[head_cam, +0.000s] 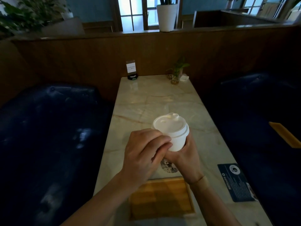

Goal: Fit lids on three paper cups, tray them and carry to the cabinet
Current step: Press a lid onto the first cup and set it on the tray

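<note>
Right hand [184,158] wraps the paper cup [176,144] from below, steadying it above the table [156,98] w/ the wooden tray [160,198] just beneath; left hand [145,152], fingers curled at the cup's side under the lid [170,125], prob. to seat the rim.

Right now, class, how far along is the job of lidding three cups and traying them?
Done: a lid sits on the cup. In hand: the right hand grips that cup while the left hand touches it just under the lid. Left: the tray holds no cups, and no other cups show.
</note>
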The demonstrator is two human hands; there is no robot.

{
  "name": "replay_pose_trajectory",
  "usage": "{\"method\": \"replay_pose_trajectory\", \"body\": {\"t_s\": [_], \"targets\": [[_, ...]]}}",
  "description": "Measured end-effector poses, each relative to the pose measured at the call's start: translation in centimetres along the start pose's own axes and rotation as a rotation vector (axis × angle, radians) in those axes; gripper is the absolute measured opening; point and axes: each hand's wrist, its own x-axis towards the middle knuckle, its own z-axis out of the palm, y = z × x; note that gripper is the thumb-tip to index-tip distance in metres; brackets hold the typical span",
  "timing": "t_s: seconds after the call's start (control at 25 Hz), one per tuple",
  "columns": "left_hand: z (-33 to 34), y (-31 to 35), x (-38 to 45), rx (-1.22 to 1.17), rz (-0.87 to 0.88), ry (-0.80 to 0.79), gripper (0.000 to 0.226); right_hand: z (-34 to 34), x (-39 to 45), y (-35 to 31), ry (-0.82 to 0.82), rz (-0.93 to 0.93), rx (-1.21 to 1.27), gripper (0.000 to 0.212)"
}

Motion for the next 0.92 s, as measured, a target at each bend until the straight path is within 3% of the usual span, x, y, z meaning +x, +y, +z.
{"method": "replay_pose_trajectory", "body": {"t_s": [0.32,0.48,0.64,0.92], "targets": [[-0.1,-0.2,-0.9,-0.114,-0.088,-0.035,0.014,-1.2,-0.4,-0.8,-0.150,0.105,0.026,0.093],[-0.4,-0.7,-1.1,-0.192,-0.130,-0.038,0.013,-1.4,0.4,-0.5,-0.214,0.106,-0.001,0.088],[-0.3,-1.3,-1.0,-0.177,-0.163,-0.033,0.013,-1.1,1.1,-0.3,-0.220,0.073,-0.004,0.100],[0.5,-1.6,-0.9,0.026,-0.129,-0.054,0.012,0.2,1.7,-0.1,-0.029,-0.014,-0.110,0.094]]}}
